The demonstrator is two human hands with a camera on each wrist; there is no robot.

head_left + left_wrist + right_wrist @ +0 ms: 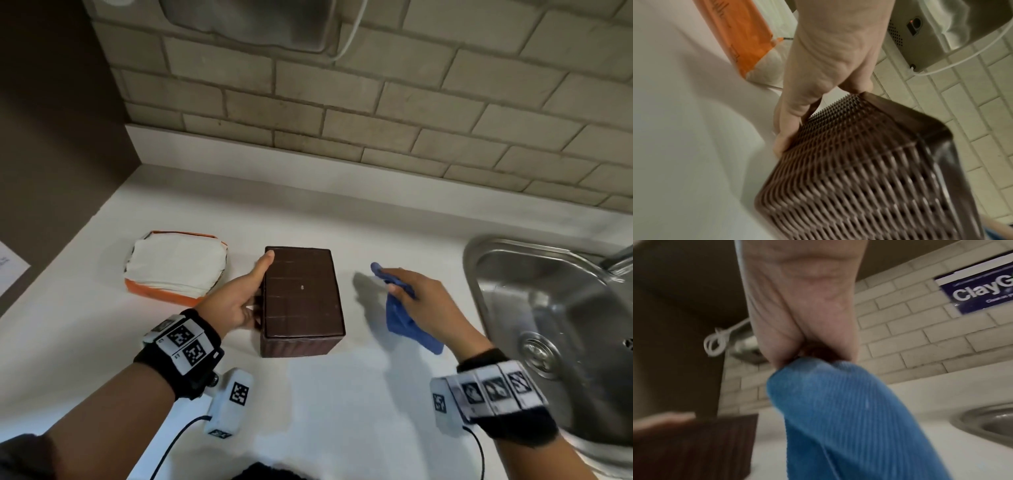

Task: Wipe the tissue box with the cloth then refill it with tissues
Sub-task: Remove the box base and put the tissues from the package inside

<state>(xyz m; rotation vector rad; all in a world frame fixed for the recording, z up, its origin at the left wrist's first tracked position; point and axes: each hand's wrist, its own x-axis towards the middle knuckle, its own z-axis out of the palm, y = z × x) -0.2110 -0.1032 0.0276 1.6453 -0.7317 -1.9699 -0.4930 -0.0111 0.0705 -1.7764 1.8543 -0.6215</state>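
Observation:
A brown woven tissue box (303,301) stands on the white counter (342,404), its flat side facing up. My left hand (239,298) grips its left side, thumb on the top edge and fingers on the wall; the left wrist view shows the fingers (791,126) on the woven box (869,178). My right hand (421,301) holds a bunched blue cloth (400,318) above the counter, to the right of the box and apart from it. In the right wrist view the blue cloth (838,418) hangs from the hand, with the box (694,443) at the lower left.
An orange pack of white tissues (174,265) lies left of the box, torn open on top. A steel sink (555,325) sits at the right. A tiled wall (376,120) runs behind, with a metal dispenser (260,20) mounted on it.

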